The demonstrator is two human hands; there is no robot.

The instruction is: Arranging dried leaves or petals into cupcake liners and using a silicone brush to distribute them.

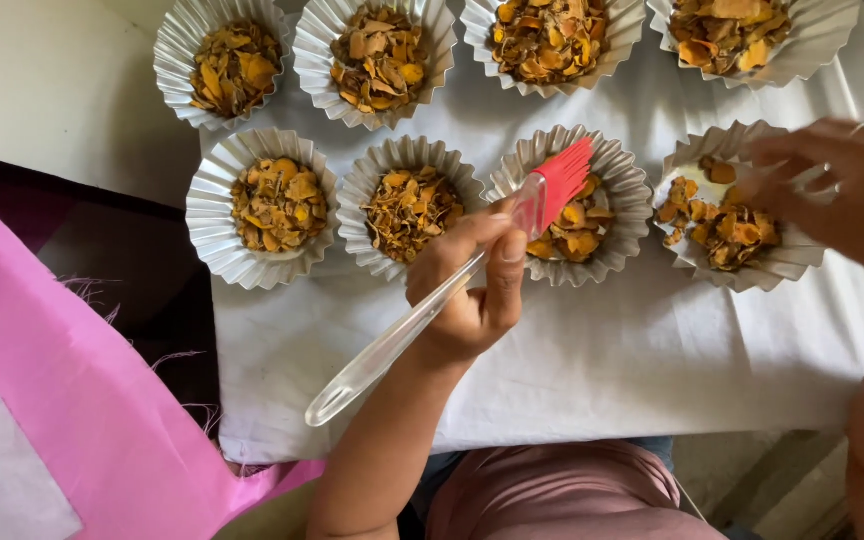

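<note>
Left hand (472, 285): closed grip around the clear handle of a silicone brush (452, 290), thumb pressed along the handle. The handle runs from about 7 o'clock up to 1 o'clock; the red bristle head (562, 180) hangs over the third foil cup of the near row (627, 200), at its 10 o'clock rim. Whether the bristles touch the contents cannot be told.

Right hand (837, 185): blurred, at 3 o'clock of the scene, fingers over the 2 o'clock rim of the fourth near-row cup (752, 268). Whether its grip is open or closed on anything cannot be told.

Cups: eight fluted foil cups in two rows of four. Far row at 12 o'clock: first (174, 60), second (314, 45), third (612, 50), fourth (822, 40). Near row: first (210, 215), second (362, 195), then the third and fourth already listed. Each holds dried yellow-orange slices (277, 203); the fourth near-row cup is only partly filled, with bare foil showing at its 11 o'clock side.

Support: white cloth (602, 360) covering the bench, cups standing on it, neighbours touching or just beside one another.

Surroundings: pink fabric (82, 400) with frayed threads at 8 o'clock; a dark surface (122, 250) between it and the cloth; the person's mauve garment (562, 495) at 6 o'clock.
</note>
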